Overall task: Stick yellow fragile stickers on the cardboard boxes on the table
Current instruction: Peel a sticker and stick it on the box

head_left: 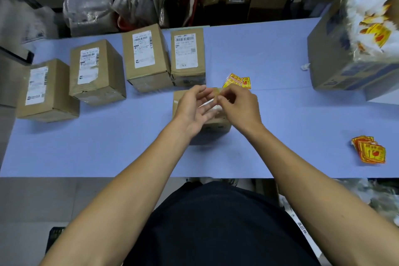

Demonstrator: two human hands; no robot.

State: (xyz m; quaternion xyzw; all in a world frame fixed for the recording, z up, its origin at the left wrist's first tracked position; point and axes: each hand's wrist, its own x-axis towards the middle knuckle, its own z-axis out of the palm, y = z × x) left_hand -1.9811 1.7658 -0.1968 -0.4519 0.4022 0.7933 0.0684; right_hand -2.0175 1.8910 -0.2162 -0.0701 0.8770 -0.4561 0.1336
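**Peeling a sticker over the near box**

The table (pixel 280 54) is a long pale blue surface running across the view. At its far right stands a big open carton (pixel 336 58) stuffed with white backing scraps and yellow bits. Four boxes (pixel 149 54) with white shipping labels stand in a row along the left and far side, none showing a yellow sticker from here. A fifth, the near box (pixel 207 127), sits right under the hands, mostly hidden by them.

Two sticker piles lie loose: one stack (pixel 370 151) near the right front edge, a smaller pile (pixel 239 81) just beyond the hands.

The left hand (pixel 194 108) is palm-up, fingers loosely spread, with thumb and forefinger meeting the right hand's at a small yellowish sticker (pixel 216 92). The right hand (pixel 239 106) has its fingers curled and pinching that sticker. Whether the left truly grips it I cannot tell; blur hides the contact.

The step looks like separating sticker from backing. Next would call for freeing it cleanly, then pressing it flat on the near box's top, beside its label.
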